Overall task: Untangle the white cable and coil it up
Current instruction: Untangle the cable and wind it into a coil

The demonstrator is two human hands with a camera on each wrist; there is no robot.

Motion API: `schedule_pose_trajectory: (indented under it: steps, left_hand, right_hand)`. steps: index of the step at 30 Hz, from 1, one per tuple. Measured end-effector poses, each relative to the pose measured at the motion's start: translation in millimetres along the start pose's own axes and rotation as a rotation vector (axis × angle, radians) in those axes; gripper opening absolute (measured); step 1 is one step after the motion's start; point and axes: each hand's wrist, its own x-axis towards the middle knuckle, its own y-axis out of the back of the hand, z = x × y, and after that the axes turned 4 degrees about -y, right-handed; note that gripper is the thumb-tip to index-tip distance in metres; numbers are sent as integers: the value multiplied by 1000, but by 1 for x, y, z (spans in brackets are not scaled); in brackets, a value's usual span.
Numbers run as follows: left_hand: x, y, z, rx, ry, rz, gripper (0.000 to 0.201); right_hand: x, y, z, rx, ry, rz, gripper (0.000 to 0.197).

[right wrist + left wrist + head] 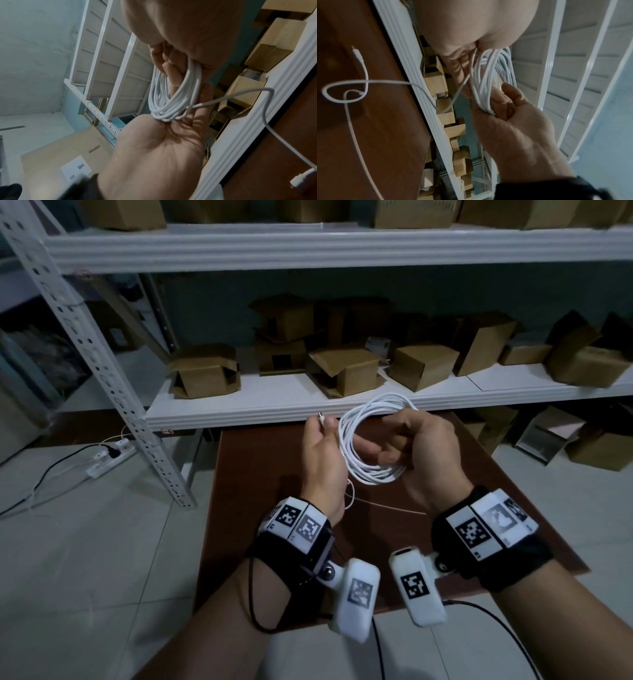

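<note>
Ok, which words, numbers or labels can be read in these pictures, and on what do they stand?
No text can be read.
White label on a cardboard sheet: print blurred.
Small tag on the shelf edge: too small.
Wrist bands: black-and-white square codes only, no words.

1. Head cam: on my head, looks fwd and down over both wrists, brown table (260, 460) at 6, shelf (308, 402) at 12.
2. L wrist cam: very close, looks along my palm; table at 9.
3. R wrist cam: same closeness; table at 4.
4. All 3 share the white cable (356, 440) coil, table and shelf edge.
</note>
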Motion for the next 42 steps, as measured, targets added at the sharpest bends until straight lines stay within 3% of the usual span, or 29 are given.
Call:
schedule_pose_trajectory:
  steps: [4, 10, 12, 15, 23, 27, 31, 34, 36, 38, 42]
  left_hand:
    - [1, 0, 4, -142, 147, 86, 33]
    - [-4, -2, 15, -408, 363, 55, 41]
    - [-4, -2, 17, -420, 362, 38, 45]
    - [-4, -1, 19, -324, 272, -36, 58]
    - [4, 1, 22, -88, 120, 26, 50]
    - [8, 4, 22, 39, 15, 8, 52]
    - [15, 12, 19, 296, -159, -100, 54]
    - [16, 17, 21, 502, -316, -181, 60]
    - [16, 19, 23, 563, -354, -220, 60]
    - [19, 23, 21, 600, -358, -225, 60]
    - [22, 27, 19, 666, -373, -244, 62]
  right_hand:
    - [-3, -6, 6, -47, -1, 47, 41]
    - [-3, -6, 7, -42, -26, 77, 36]
    - [-5, -8, 8, -66, -24, 68, 31]
    - [-9, -9, 10, -58, -43, 32, 36]
    - [-7, -5, 12, -116, -125, -255, 47]
    - [-10, -2, 8, -264, -91, -258, 42]
    - [-14, -3, 3, -433, 22, -256, 33]
    - [-15, 1, 4, -597, 178, -303, 7]
    - [-13, 5, 5, -673, 200, -356, 5]
    - [-10, 7, 1, -694, 136, -440, 9]
    - [-3, 10, -9, -677, -30, -584, 40]
